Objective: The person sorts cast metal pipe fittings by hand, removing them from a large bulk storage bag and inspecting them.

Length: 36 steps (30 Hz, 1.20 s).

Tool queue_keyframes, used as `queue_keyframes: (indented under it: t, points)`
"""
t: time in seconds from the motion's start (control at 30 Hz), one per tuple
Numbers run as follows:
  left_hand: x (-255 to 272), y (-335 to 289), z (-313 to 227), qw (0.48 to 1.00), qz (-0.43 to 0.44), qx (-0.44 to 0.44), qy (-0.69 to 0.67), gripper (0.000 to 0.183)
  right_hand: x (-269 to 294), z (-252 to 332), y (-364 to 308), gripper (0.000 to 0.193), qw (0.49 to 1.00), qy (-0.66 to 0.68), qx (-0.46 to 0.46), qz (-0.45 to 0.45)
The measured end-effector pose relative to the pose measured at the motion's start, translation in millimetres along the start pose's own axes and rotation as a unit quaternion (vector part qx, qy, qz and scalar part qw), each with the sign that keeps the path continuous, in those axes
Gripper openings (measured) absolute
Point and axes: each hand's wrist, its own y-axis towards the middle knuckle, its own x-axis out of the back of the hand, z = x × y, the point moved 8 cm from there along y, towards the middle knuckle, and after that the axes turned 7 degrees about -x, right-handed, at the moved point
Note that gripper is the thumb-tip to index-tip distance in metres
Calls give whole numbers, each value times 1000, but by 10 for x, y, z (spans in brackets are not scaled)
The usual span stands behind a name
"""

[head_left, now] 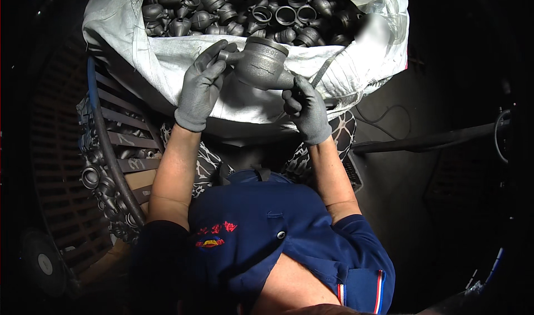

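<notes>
Between my two gloved hands I hold up a dark grey cast metal housing (260, 65) with a round threaded mouth at its top and a stub on each side. My left hand (204, 84), in a grey knit glove, pinches the left stub between thumb and fingers. On the lower right stub my right hand (307, 106) is closed, its fingers curled round the end. The casting hangs just in front of the near rim of a big white woven sack (161, 59), filled with many similar dark castings (214, 17).
Left of my legs stands a slatted metal crate (114, 148) with more castings (105, 190) beside it. A dark bar (434, 140) reaches in from the right, near a thin cable (397, 108) on the floor. At lower left is a wheel-like disc (44, 264).
</notes>
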Motion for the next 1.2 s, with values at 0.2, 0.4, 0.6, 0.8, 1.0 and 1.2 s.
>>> queue_keyframes:
  t: [0.2,0.4,0.6,0.8,1.0,1.2]
  points:
    - [184,-122,-50,998,-48,-5,-27,39,-111,-120,41,30,990,130,-16,60]
    - [115,-200,-179,999,-1,-38,-12,40,-156,-171,9,30,994,54,-23,87]
    - [149,-275,-194,999,9,-31,-14,41,-184,-87,-13,31,997,37,10,67]
    - [165,-324,-232,998,13,-63,25,40,-173,-180,53,31,993,69,-25,90]
    - [97,-350,-293,990,-4,-77,122,35,-320,-282,43,35,978,129,-54,152]
    - [154,-352,-182,992,-115,-44,33,32,-209,-156,-2,39,990,-125,-29,62]
